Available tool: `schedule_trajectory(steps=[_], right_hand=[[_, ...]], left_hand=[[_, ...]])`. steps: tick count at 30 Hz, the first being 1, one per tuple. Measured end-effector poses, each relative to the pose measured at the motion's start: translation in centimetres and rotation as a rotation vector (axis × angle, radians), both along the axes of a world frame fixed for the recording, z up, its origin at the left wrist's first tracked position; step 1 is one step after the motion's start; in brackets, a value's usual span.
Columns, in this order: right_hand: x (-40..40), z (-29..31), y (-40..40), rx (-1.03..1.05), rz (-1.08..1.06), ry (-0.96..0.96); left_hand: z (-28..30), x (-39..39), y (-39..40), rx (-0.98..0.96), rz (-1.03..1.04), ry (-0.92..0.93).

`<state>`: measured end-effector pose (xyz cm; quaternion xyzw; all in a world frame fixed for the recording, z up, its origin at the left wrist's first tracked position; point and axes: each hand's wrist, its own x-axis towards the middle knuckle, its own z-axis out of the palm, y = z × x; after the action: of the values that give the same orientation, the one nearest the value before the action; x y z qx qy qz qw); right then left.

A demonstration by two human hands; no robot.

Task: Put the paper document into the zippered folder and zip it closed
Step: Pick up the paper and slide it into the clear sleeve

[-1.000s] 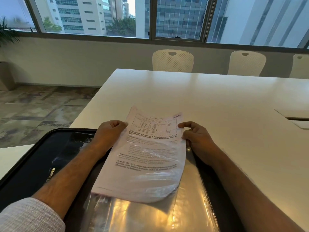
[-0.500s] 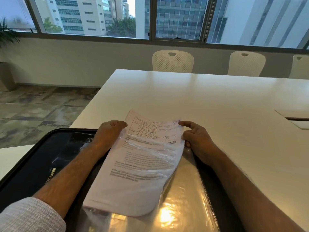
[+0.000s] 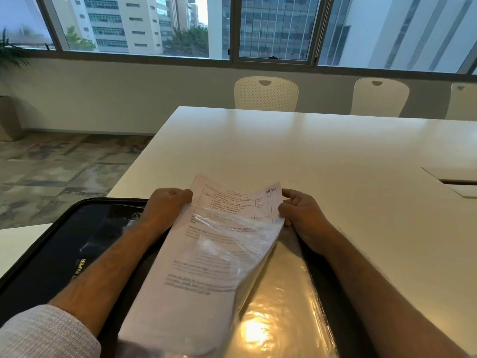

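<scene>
Both hands grip the printed white paper document (image 3: pixel 206 254): left hand (image 3: pixel 165 208) and right hand (image 3: pixel 300 211) pinch its top corners, sheet half inside a clear plastic sleeve (image 3: pixel 278 306) over the open black zippered folder (image 3: pixel 51 249).

Ahead of our hands there's a big white table (image 3: pixel 309 151), glossy on top, with a cable hatch (image 3: pixel 454 183) set into it off to our right. Past the far edge we've got three white perforated chairs (image 3: pixel 265 94), then a window (image 3: pixel 258 27) showing office towers. Potted plant (image 3: pixel 10 73) far left, patchy carpet (image 3: pixel 64 166) below.
</scene>
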<state>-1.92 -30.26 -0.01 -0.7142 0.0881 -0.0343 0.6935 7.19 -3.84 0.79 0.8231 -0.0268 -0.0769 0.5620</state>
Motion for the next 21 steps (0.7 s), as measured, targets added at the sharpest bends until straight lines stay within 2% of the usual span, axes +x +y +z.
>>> schedule_trajectory(steps=[5,10,15,21], right_hand=[[0.1,-0.3,-0.1,0.001,0.039,-0.013],[0.3,-0.5,0.1,-0.037,-0.028,-0.031],[0.1,0.8,0.5,-0.045,-0.083,0.020],[-1.7,5.2,-1.5,-0.295,0.383,0.227]], left_hand=[[-0.6,0.5,-0.1,0.060,-0.033,-0.070],[-0.9,0.8,-0.3,0.105,0.001,-0.138],[-1.1,0.8,-0.2,0.140,-0.057,-0.169],[-1.4,0.9,-0.4,0.215,-0.058,-0.214]])
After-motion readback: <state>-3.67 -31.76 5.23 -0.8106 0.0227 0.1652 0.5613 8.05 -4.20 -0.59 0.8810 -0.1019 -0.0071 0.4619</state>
